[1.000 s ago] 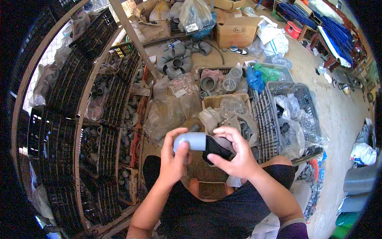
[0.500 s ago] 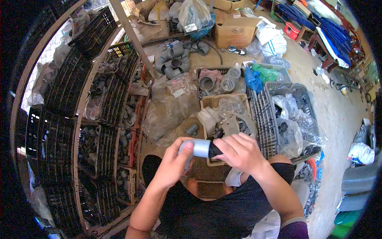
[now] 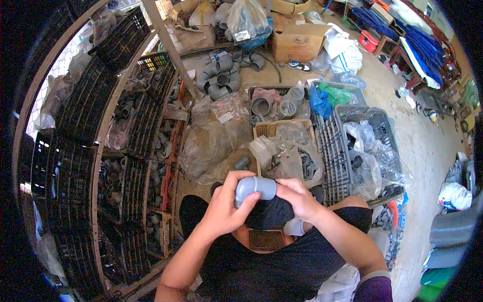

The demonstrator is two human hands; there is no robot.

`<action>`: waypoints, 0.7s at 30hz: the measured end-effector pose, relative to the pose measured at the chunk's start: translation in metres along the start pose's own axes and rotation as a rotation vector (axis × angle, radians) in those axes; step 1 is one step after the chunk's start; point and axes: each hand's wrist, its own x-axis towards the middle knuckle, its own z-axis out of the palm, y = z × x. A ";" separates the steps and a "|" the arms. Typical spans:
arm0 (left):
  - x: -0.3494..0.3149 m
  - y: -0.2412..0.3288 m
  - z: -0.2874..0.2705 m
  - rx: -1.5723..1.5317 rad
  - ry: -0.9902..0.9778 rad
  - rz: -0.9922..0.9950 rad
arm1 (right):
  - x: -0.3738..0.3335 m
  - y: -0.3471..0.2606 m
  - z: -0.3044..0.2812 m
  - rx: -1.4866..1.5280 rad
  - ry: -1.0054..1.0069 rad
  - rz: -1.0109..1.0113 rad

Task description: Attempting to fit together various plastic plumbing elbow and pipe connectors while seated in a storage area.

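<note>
Above the person's lap, the left hand (image 3: pixel 230 201) wraps the rounded end of one grey pipe elbow (image 3: pixel 255 189) — thumb on its near side — while the right hand (image 3: pixel 299 200) touches the other end; whether that grip is clenched on it, I cannot tell. Beyond stand one tan crate (image 3: pixel 262 129), one dark crate (image 3: pixel 249 104) and one grey basket (image 3: pixel 334 156) — its slatted edge beside the tan crate. Concrete floor (image 3: pixel 420 161) stretches right of the basket.

Smooth, softly glossy grey plastic pipe fitting (image 3: pixel 255 189), matt black cloth shorts (image 3: pixel 358 220), slatted grey plastic crate (image 3: pixel 334 163), crinkled shiny clear plastic bags (image 3: pixel 371 176), matt brown cardboard box (image 3: pixel 297 48), dull black plastic crates (image 3: pixel 83 113), matt pale concrete-looking floor (image 3: pixel 420 146)
</note>
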 end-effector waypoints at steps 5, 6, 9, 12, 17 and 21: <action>0.008 0.001 -0.018 0.095 -0.148 0.199 | 0.001 -0.017 -0.020 0.531 -0.202 0.563; 0.010 0.003 -0.022 0.120 -0.174 0.291 | 0.005 -0.026 -0.025 0.521 -0.322 0.540; 0.011 0.012 -0.030 0.193 -0.198 0.435 | 0.006 -0.035 -0.035 0.433 -0.363 0.515; 0.008 0.009 -0.036 0.381 -0.231 0.420 | 0.007 -0.036 -0.037 0.337 -0.336 0.520; -0.019 -0.018 -0.066 0.228 0.003 0.174 | 0.004 -0.043 -0.044 0.202 -0.276 0.372; -0.034 -0.040 -0.074 -0.135 0.301 -0.061 | -0.003 -0.049 -0.053 0.324 -0.204 0.347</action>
